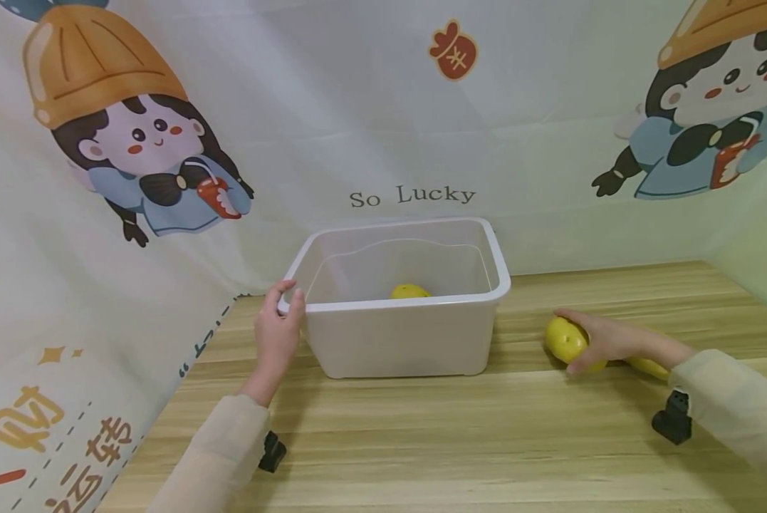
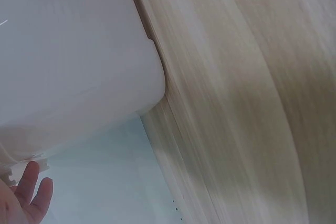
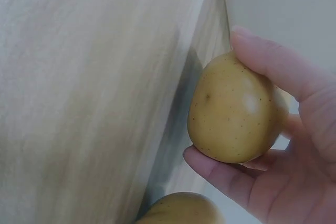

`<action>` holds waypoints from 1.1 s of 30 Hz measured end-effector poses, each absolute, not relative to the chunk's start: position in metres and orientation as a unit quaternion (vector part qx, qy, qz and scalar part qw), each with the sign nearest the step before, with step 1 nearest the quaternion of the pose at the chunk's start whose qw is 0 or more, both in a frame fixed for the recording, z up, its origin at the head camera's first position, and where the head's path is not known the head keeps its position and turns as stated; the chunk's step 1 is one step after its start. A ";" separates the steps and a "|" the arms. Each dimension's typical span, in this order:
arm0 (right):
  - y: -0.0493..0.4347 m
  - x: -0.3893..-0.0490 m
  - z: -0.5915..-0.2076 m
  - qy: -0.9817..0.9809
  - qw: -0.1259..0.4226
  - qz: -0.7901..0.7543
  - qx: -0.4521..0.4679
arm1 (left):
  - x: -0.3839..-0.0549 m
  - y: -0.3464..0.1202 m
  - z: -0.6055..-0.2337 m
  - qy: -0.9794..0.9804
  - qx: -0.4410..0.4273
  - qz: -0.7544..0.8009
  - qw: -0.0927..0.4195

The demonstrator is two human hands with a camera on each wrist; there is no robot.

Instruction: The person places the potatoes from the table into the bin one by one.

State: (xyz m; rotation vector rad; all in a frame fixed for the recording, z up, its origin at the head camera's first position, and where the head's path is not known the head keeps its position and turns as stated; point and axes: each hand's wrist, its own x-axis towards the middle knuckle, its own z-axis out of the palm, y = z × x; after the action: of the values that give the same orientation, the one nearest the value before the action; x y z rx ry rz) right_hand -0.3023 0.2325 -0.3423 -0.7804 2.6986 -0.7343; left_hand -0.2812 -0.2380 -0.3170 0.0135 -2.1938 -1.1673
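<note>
A white plastic bin (image 1: 399,338) stands on the table, with a yellow potato (image 1: 410,291) partly visible inside it. My left hand (image 1: 280,328) grips the bin's rim at its near left corner. In the left wrist view, the bin's wall (image 2: 79,51) fills the upper left, and a few fingers (image 2: 39,195) show at lower left. To the right of the bin, my right hand (image 1: 604,340) holds a speckled yellow potato (image 3: 231,111) between thumb and fingers, close over the table. Another potato (image 3: 181,211) lies near that hand, partly hidden by the forearm in the head view.
The wood-grain table (image 1: 421,442) runs back to a printed cloth (image 1: 332,128) hanging behind the bin and along the left side. Black wrist mounts (image 1: 673,418) hang below both sleeves.
</note>
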 end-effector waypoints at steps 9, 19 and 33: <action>0.233 -0.307 -0.330 0.921 0.114 -0.240 -0.284 | -0.282 -0.238 -0.317 -0.835 0.002 -0.444 0.325; 0.232 -0.311 -0.310 0.928 0.111 -0.215 -0.282 | -0.281 -0.237 -0.318 -0.834 0.004 -0.440 0.332; 0.225 -0.320 -0.269 0.938 0.105 -0.194 -0.268 | -0.281 -0.238 -0.318 -0.834 0.002 -0.441 0.331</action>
State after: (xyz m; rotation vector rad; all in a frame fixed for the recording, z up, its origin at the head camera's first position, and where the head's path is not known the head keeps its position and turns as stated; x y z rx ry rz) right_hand -0.3199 0.2248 -0.2689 -0.7893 2.7650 -0.5709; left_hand -0.2813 -0.2378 -0.3179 0.0056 -2.1802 -1.1529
